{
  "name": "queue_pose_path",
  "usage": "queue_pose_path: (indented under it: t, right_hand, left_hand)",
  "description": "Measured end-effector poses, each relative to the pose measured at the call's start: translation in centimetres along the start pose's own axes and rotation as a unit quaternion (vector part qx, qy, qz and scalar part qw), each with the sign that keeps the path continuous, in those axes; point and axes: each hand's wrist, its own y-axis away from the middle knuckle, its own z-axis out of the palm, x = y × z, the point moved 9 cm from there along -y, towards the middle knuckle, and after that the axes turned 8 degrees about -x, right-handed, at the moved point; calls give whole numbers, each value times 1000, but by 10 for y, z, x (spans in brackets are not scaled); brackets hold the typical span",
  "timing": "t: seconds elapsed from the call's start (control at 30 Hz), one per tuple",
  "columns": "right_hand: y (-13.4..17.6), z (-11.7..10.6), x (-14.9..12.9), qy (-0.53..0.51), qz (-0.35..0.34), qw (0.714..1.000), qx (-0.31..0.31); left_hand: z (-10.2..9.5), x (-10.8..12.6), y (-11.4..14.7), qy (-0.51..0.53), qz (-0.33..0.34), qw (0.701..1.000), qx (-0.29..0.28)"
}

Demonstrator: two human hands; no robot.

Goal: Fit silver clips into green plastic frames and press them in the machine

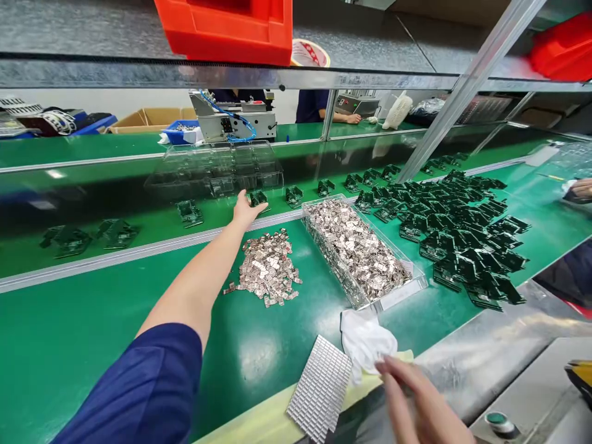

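Observation:
My left hand [246, 211] reaches to the green strip behind the metal rail. Its thumb and fingers close around a small green circuit board [258, 197]. Below that arm lies a loose heap of small silvery metal pieces [269, 266]. My right hand [423, 404], blurred, is low at the front, by a white cloth [367, 342] and a sheet of small silvery rectangles [320, 387]; whether its fingers hold anything is unclear. A clear plastic tray [419, 279] full of metal pieces stands to the right of the heap.
Many dark green boards [462, 228] are piled at the right. More boards [189, 213] sit spaced along the strip. A clear blister tray [222, 166] lies behind my left hand. Overhead is a shelf with a red bin [231, 31]. Other people are across and at right.

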Motion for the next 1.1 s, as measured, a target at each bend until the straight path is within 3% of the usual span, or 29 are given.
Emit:
queue_pose_path:
  t: [0.1,0.23,0.3,0.4,0.67,0.8,0.9,0.97,1.03,1.1]
  right_hand:
    - [-49,68,12,3,-1,993,-116]
    - [-105,140,46,96,56,975,-195]
    - [-117,162,61,164,87,955,-232]
    - [-119,175,71,225,85,935,-262]
    - [-108,159,79,109,68,961,-244]
    - [-95,134,70,-32,130,974,-182]
    - [-80,112,47,-100,120,980,-122]
    - [-67,104,31,-135,113,979,-100]
    - [-53,98,20,-173,130,974,-72]
    - [-39,94,15,-213,170,962,-33]
  left_hand:
    - [-40,-19,29,-10,35,999,37]
    - [-138,-72,72,-59,13,989,136]
    - [-178,-97,81,-82,-14,982,172]
    - [-202,-117,70,-107,-37,981,159]
    - [-182,-115,21,-99,-69,992,36]
    - [-182,-104,19,-40,-45,997,47]
    - [-181,-93,36,29,-18,996,87]
    - [-168,-83,59,89,3,992,93]
    - [-144,-70,95,145,22,986,77]
    - [-109,-53,142,209,31,977,27]
